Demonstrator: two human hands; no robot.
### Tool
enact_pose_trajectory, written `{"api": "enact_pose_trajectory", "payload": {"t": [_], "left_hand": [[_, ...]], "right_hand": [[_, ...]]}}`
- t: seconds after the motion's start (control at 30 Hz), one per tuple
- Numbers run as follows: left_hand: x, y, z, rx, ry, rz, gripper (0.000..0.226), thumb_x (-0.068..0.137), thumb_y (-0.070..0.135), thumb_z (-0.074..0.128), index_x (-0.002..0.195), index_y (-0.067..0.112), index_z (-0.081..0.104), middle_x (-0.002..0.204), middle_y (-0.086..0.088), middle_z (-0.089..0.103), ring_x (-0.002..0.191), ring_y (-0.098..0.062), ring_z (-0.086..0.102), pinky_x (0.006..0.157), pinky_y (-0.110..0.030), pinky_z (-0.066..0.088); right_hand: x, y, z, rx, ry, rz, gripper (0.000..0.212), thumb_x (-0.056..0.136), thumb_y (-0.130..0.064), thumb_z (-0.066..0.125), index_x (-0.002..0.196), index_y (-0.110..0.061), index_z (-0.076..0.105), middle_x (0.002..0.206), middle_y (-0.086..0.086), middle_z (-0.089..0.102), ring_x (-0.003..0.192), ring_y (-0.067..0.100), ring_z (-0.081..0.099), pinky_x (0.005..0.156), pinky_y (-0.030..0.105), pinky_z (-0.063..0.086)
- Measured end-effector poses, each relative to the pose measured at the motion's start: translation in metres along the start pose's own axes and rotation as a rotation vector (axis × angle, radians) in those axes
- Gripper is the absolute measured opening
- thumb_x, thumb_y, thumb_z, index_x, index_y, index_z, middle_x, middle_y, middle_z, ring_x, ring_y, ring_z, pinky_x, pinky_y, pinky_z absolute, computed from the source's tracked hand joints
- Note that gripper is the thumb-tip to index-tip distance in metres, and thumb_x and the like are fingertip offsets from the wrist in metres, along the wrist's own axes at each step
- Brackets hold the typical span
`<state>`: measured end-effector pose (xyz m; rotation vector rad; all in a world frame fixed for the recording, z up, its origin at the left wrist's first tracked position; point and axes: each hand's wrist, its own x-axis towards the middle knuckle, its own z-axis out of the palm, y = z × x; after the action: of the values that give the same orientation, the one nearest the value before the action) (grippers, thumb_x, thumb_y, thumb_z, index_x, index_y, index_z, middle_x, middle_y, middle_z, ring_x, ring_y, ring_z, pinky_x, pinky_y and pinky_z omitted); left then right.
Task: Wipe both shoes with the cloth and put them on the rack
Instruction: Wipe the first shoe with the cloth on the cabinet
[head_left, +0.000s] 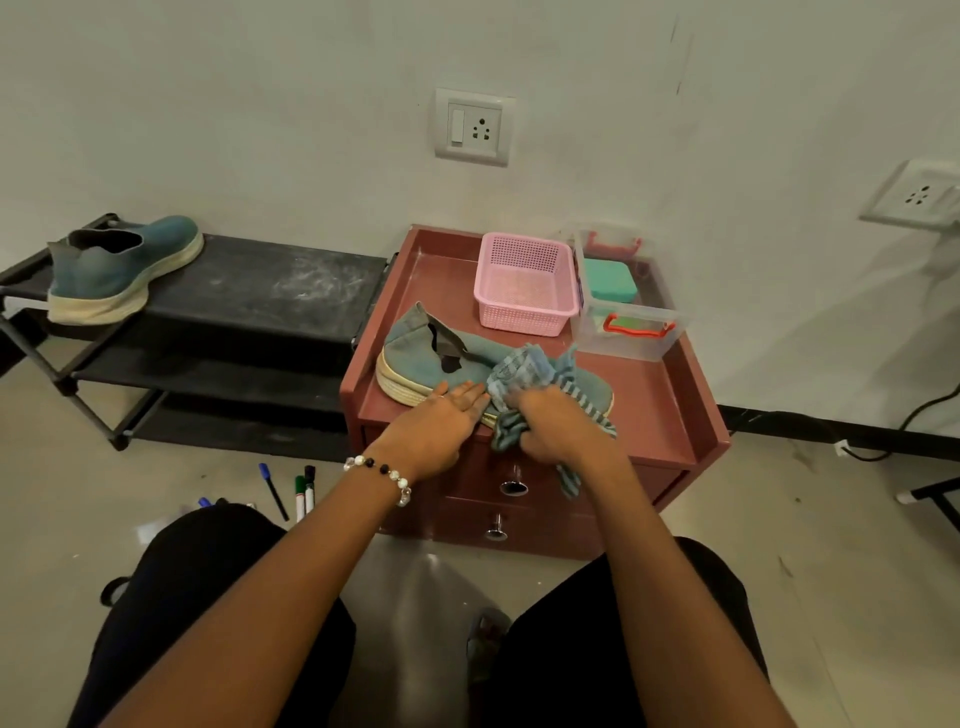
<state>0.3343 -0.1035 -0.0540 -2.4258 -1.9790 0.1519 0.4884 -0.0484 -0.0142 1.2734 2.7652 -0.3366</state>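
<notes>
While the second shoe (467, 364) lies on the red cabinet (670, 395), close to its front edge and toward the front-left corner, the left hand (441, 421) rests flat on it with straight fingers, steadying the sole side. The right hand (558, 423) is clenched round a bunch of the striped cloth (524, 371), which drapes over the toe half of the shoe and trails down past the front edge.

The first shoe (122, 265) already stands on the top shelf of the black rack (270, 280), at its left end, so the task looks roughly half done.

The main risk, as I judge it, is the shoe's place: a firm wiping stroke toward the person could push it off the front edge, since the left hand only presses and does not grip. The hanging tail of cloth could also catch a drawer knob (513, 486) and jerk the stroke. A stroke away from the person could knock the shoe into the pink basket (524, 283) or the clear box (631, 312) just behind it. Markers (304, 493) lie on the floor between cabinet and rack, a hazard underfoot during the carry.
</notes>
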Motion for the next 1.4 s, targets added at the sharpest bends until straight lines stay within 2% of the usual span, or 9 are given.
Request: {"api": "enact_pose_trajectory", "payload": {"t": [0.17, 0.3, 0.53, 0.7, 0.97, 1.07, 1.17, 1.23, 1.4], "left_hand": [[-0.001, -0.001, -0.002, -0.032, 0.0, -0.004, 0.074, 0.087, -0.004, 0.044, 0.152, 0.007, 0.01, 0.16, -0.011, 0.007, 0.147, -0.02, 0.006, 0.118, -0.034, 0.002], [0.002, -0.004, 0.0, -0.046, 0.016, 0.002, 0.072, 0.087, -0.002, 0.046, 0.151, 0.006, 0.013, 0.159, -0.011, 0.012, 0.147, -0.021, 0.01, 0.118, -0.035, 0.004], [0.001, -0.012, 0.001, -0.047, 0.046, -0.005, 0.073, 0.086, -0.006, 0.046, 0.151, 0.01, 0.017, 0.159, -0.008, 0.014, 0.147, -0.019, 0.009, 0.118, -0.036, 0.002], [0.002, -0.016, 0.0, -0.049, 0.041, -0.01, 0.069, 0.087, -0.005, 0.045, 0.15, 0.011, 0.021, 0.159, -0.007, 0.014, 0.147, -0.018, 0.009, 0.118, -0.037, 0.0], [0.008, -0.023, 0.003, 0.026, 0.027, -0.101, 0.078, 0.087, -0.005, 0.043, 0.152, 0.006, 0.001, 0.16, -0.011, -0.002, 0.147, -0.029, -0.004, 0.12, -0.04, 0.004], [0.011, -0.021, 0.0, -0.004, 0.003, -0.097, 0.079, 0.088, -0.006, 0.044, 0.152, 0.005, 0.0, 0.16, -0.012, -0.004, 0.147, -0.029, -0.006, 0.118, -0.038, 0.001], [0.011, -0.019, 0.002, -0.04, -0.015, -0.035, 0.079, 0.086, -0.007, 0.044, 0.152, 0.005, 0.002, 0.16, -0.012, -0.001, 0.147, -0.027, -0.007, 0.117, -0.034, -0.004], [0.011, -0.019, 0.004, -0.061, -0.007, -0.027, 0.079, 0.086, -0.006, 0.046, 0.152, 0.005, 0.003, 0.16, -0.011, 0.0, 0.148, -0.025, -0.005, 0.117, -0.032, -0.004], [0.009, -0.019, 0.008, -0.109, 0.035, -0.044, 0.084, 0.082, -0.01, 0.047, 0.152, 0.005, 0.003, 0.16, -0.011, -0.001, 0.148, -0.023, -0.003, 0.119, -0.034, 0.0]], "right_hand": [[-0.01, 0.032, -0.021, -0.006, 0.007, 0.175, 0.03, 0.076, -0.004, 0.051, 0.103, -0.001, 0.064, 0.109, 0.024, 0.062, 0.104, 0.039, 0.057, 0.083, 0.034, 0.047], [-0.003, 0.008, -0.009, -0.051, -0.001, 0.047, 0.026, 0.079, -0.006, 0.052, 0.103, -0.001, 0.06, 0.12, 0.021, 0.058, 0.108, 0.035, 0.056, 0.085, 0.032, 0.046], [0.003, 0.01, -0.012, 0.033, -0.086, 0.004, 0.029, 0.077, -0.004, 0.048, 0.101, -0.003, 0.063, 0.102, 0.02, 0.063, 0.096, 0.035, 0.058, 0.073, 0.028, 0.041], [-0.012, 0.026, -0.024, -0.138, 0.02, 0.201, 0.03, 0.084, -0.007, 0.049, 0.114, -0.004, 0.055, 0.125, 0.019, 0.056, 0.112, 0.034, 0.055, 0.089, 0.036, 0.046], [-0.007, -0.022, 0.002, -0.226, 0.0, -0.014, 0.025, 0.081, -0.012, 0.05, 0.103, -0.005, 0.058, 0.113, 0.018, 0.061, 0.107, 0.032, 0.056, 0.095, 0.039, 0.044], [-0.004, -0.023, 0.001, -0.103, -0.006, -0.034, 0.013, 0.081, -0.007, 0.049, 0.092, -0.004, 0.054, 0.109, 0.02, 0.059, 0.108, 0.033, 0.054, 0.082, 0.031, 0.041], [-0.002, -0.016, -0.003, 0.053, -0.046, -0.039, 0.029, 0.078, -0.003, 0.048, 0.104, 0.0, 0.059, 0.12, 0.022, 0.052, 0.116, 0.037, 0.048, 0.075, 0.032, 0.041], [0.001, -0.014, -0.004, 0.098, -0.058, -0.056, 0.032, 0.077, -0.002, 0.048, 0.105, -0.002, 0.062, 0.11, 0.02, 0.053, 0.107, 0.038, 0.052, 0.069, 0.029, 0.038], [0.004, -0.011, -0.009, 0.082, -0.085, 0.003, 0.006, 0.079, -0.003, 0.05, 0.073, -0.006, 0.048, 0.118, 0.02, 0.055, 0.094, 0.033, 0.056, 0.066, 0.027, 0.035]]}}
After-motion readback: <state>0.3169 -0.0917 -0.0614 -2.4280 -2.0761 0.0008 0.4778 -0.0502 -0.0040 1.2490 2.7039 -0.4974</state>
